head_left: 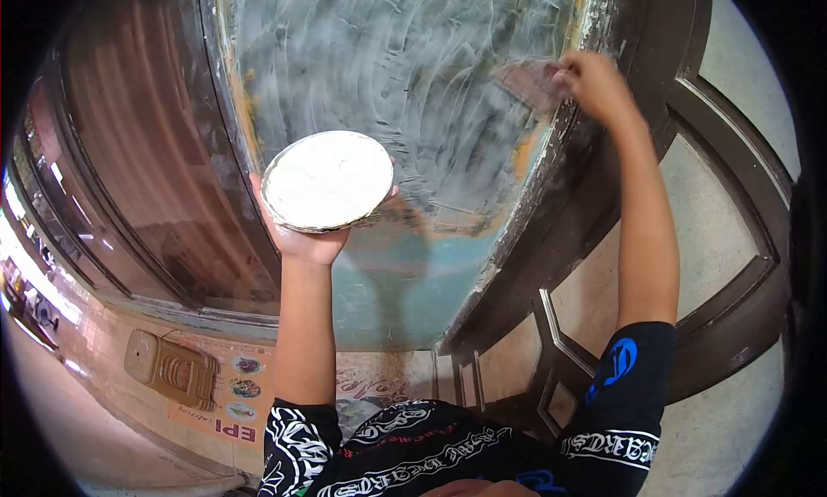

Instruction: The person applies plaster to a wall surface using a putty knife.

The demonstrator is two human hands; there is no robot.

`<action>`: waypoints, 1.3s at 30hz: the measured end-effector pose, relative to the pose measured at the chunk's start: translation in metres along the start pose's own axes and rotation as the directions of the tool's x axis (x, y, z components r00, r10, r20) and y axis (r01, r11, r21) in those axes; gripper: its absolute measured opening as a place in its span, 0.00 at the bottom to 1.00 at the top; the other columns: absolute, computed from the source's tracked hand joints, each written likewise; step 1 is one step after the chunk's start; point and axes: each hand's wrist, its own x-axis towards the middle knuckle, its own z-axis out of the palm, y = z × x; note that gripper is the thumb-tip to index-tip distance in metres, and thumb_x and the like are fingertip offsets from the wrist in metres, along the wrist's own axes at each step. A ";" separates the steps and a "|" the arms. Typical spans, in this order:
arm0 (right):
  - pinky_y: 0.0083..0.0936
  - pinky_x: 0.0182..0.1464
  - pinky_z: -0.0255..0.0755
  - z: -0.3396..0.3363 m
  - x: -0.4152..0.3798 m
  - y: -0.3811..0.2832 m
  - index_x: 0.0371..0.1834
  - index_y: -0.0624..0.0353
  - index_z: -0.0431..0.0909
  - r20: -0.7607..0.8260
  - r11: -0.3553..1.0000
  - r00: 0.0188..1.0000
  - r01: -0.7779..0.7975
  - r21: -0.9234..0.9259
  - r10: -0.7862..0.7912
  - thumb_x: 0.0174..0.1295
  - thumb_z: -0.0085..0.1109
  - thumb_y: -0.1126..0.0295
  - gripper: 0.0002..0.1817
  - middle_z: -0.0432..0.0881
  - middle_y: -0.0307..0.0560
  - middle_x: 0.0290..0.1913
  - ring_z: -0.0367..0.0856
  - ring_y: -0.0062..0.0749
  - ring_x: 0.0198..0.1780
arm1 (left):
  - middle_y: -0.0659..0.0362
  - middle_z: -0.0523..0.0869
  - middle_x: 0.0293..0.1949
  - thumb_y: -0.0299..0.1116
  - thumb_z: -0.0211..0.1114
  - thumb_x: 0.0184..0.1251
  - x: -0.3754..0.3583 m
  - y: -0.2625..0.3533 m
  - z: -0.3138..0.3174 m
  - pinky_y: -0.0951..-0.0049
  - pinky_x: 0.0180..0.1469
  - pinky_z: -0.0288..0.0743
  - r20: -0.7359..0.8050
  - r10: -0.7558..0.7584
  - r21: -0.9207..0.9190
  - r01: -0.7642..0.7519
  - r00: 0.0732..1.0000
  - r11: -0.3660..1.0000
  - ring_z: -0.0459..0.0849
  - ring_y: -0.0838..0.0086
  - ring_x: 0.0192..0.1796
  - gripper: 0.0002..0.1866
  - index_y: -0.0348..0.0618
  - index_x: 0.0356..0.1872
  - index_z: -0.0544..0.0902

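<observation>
Your left hand (pixel 310 239) grip is clamped under the putty pan (pixel 327 180) | your right hand (pixel 594 82) grip is clamped on the scraper (pixel 530 82), blade against the panel (pixel 388 66)

The left hand (pixel 301 234) holds a round dish (pixel 327 180) up before the wall panel (pixel 379 66) — filler lies in it. Up and to the right, the right hand (pixel 594 83) presses a scraper (pixel 527 82) on the panel's edge, beside the door frame (pixel 603 239).
</observation>
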 end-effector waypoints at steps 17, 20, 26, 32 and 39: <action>0.42 0.36 0.70 -0.064 0.071 0.012 0.36 0.64 0.77 -0.241 0.948 0.924 0.256 -0.189 -0.297 0.60 0.67 0.75 0.07 0.79 0.61 0.30 0.78 0.55 0.32 | 0.47 0.66 0.75 0.77 0.42 0.68 0.019 -0.009 -0.013 0.38 0.74 0.60 0.010 -0.022 -0.028 0.022 1.000 0.999 0.66 0.45 0.74 0.50 0.44 0.76 0.65; 0.39 0.39 0.75 -0.041 0.044 -0.012 0.36 0.65 0.80 0.032 0.981 0.982 0.186 0.051 -0.188 0.58 0.66 0.76 0.06 0.83 0.56 0.31 0.82 0.53 0.35 | 0.47 0.67 0.75 0.77 0.43 0.68 0.019 -0.008 -0.011 0.37 0.73 0.61 0.049 -0.026 -0.021 0.027 0.998 0.999 0.67 0.44 0.74 0.49 0.44 0.75 0.65; 0.46 0.44 0.81 0.085 -0.023 -0.039 0.37 0.61 0.84 0.407 0.907 0.857 0.398 -0.137 -0.315 0.57 0.64 0.72 0.06 0.87 0.54 0.39 0.87 0.53 0.43 | 0.49 0.69 0.74 0.77 0.43 0.67 0.020 -0.014 -0.015 0.38 0.71 0.64 0.003 -0.013 -0.036 0.013 1.000 0.999 0.69 0.45 0.72 0.49 0.45 0.73 0.68; 0.41 0.44 0.80 -0.017 0.051 -0.018 0.41 0.61 0.82 -0.090 0.930 0.964 0.215 -0.297 -0.251 0.59 0.60 0.76 0.08 0.86 0.53 0.39 0.87 0.51 0.42 | 0.46 0.67 0.75 0.78 0.42 0.67 0.025 -0.011 -0.006 0.35 0.72 0.64 0.032 0.012 -0.014 -0.012 0.999 1.000 0.68 0.42 0.72 0.51 0.44 0.75 0.65; 0.31 0.38 0.72 -0.082 0.064 -0.013 0.32 0.66 0.76 0.022 0.988 0.989 0.148 -0.038 -0.147 0.61 0.70 0.72 0.11 0.74 0.45 0.23 0.74 0.26 0.30 | 0.38 0.60 0.77 0.75 0.45 0.67 0.019 -0.006 -0.007 0.14 0.66 0.55 -0.036 0.053 -0.069 -0.056 0.998 0.996 0.60 0.28 0.73 0.51 0.40 0.77 0.60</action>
